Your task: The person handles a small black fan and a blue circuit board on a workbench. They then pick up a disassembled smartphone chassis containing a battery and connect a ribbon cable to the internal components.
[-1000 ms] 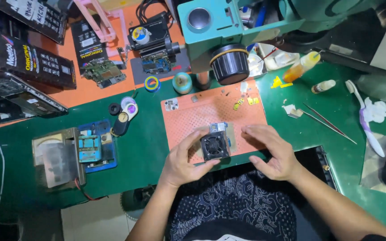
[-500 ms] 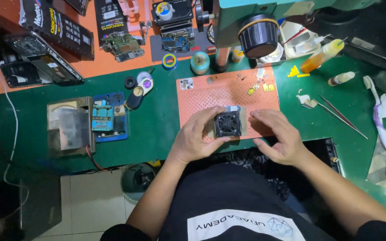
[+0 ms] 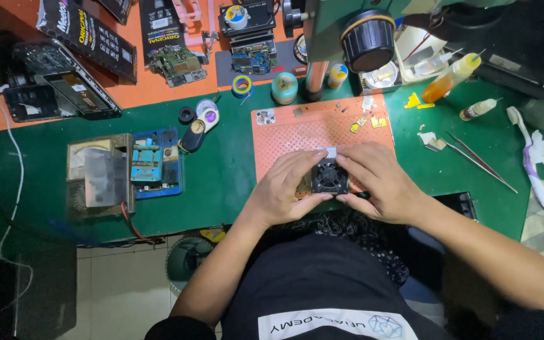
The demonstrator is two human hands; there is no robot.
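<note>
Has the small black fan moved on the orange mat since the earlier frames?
No. The black fan sits at the orange mat's near edge as before, between both hands; only the camera shifted.

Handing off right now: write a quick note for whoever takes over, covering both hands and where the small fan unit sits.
Left hand: fingers closed on the left side of the small black fan unit.
Right hand: grips its right side and top edge.
Fan unit: on the near edge of the orange perforated mat, fan facing up.
Tweezers lie untouched on the green mat, to the right.
Done: fan unit is on the mat. Left: cannot tell.
</note>
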